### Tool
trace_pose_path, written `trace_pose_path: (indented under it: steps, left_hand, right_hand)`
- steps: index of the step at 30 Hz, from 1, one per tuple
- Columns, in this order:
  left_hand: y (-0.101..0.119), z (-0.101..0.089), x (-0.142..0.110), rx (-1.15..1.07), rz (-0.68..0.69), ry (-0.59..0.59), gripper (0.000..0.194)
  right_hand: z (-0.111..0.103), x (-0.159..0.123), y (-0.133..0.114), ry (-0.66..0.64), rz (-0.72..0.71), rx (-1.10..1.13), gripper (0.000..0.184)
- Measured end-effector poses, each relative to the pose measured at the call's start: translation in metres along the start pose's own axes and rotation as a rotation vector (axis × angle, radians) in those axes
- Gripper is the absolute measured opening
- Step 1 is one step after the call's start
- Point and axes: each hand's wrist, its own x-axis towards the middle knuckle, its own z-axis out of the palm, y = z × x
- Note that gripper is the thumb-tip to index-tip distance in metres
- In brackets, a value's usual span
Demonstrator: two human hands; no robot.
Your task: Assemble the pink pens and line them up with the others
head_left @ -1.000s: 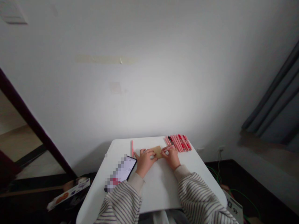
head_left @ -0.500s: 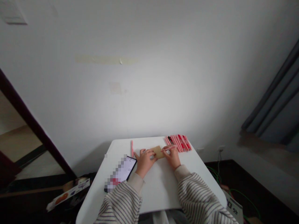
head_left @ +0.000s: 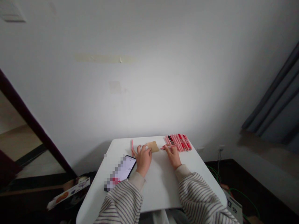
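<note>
A pink pen [head_left: 169,146] is held in my right hand [head_left: 173,155], its tip pointing left, just off the right edge of a small tan paper square [head_left: 153,146]. My left hand [head_left: 143,158] grips the lower left corner of that square between thumb and forefinger, with its other fingers spread to the left. Another pink pen [head_left: 132,145] lies upright on the table beside my left little finger. Below and left of that hand is a phone [head_left: 127,165] with a lit screen, partly blurred out.
Several pink, red and black pens [head_left: 178,142] lie in a row at the back right of the white table [head_left: 161,183]. The wall [head_left: 149,93] rises right behind the table. Green cables [head_left: 216,175] run on the floor at right.
The tan paper has shifted left and slightly away from me, turning a little, together with my left hand. The right hand's pen now stands apart from the paper.
</note>
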Motion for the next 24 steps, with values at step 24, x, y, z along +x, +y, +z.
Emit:
trace_pose_path:
  steps: [24]
  left_hand:
    - [-0.002, -0.001, 0.000, 0.009, -0.016, -0.011, 0.028]
  right_hand:
    - [-0.007, 0.006, -0.015, -0.007, 0.393, 0.853, 0.032]
